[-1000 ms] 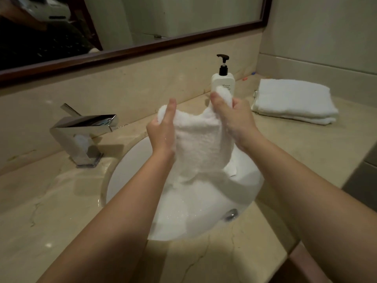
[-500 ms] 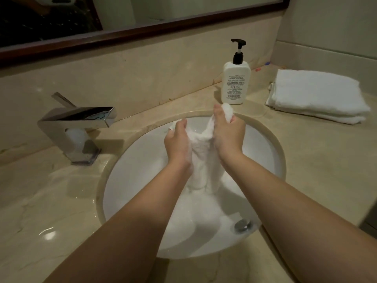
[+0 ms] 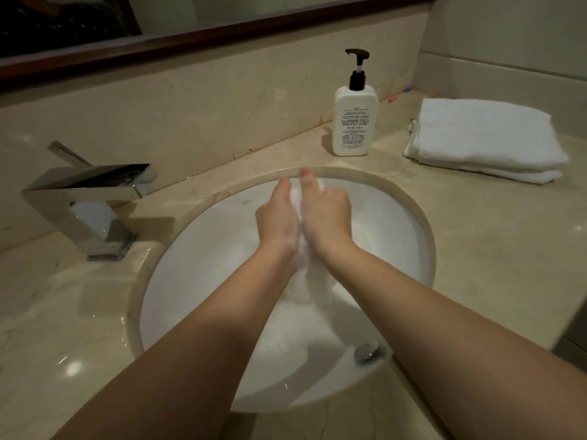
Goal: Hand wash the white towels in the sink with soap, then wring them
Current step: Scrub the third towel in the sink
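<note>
Your left hand [image 3: 277, 217] and right hand [image 3: 324, 214] squeeze the white towel [image 3: 309, 281] between them above the sink [image 3: 203, 249], whose basin holds foamy water. A soap bottle [image 3: 355, 122] and folded towels [image 3: 482, 138] sit on the tabletop [image 3: 492, 233].

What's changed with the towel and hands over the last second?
Both hands, left hand and right hand, lowered the wet white towel into the round white sink and pressed together, bunching it. Both kept hold. Soap bottle and folded towels unmoved.
</note>
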`<state>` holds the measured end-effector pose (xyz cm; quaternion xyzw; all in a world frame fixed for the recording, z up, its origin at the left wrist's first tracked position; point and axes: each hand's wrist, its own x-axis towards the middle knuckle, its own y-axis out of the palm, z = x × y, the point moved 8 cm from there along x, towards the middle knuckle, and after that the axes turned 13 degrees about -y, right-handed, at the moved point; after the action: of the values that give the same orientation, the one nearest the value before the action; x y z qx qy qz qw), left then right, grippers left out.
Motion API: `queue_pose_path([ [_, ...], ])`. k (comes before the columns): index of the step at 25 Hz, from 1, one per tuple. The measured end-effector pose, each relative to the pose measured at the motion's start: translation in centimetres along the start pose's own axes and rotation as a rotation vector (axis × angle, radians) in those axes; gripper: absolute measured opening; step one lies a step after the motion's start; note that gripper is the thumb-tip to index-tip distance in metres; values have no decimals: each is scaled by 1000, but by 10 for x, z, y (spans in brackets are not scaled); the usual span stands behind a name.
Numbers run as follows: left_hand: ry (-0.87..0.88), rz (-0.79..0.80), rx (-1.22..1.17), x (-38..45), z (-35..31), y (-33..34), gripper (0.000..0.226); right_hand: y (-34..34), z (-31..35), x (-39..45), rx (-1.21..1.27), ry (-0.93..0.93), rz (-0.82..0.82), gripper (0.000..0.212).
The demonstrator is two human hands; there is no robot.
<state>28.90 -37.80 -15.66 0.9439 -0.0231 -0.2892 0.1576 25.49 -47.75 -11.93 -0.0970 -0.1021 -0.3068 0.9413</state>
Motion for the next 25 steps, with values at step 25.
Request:
queue_pose_path([
  [25,-56,19,41,15,12,-6,60,9,-10,-14,-77,28,109,60],
])
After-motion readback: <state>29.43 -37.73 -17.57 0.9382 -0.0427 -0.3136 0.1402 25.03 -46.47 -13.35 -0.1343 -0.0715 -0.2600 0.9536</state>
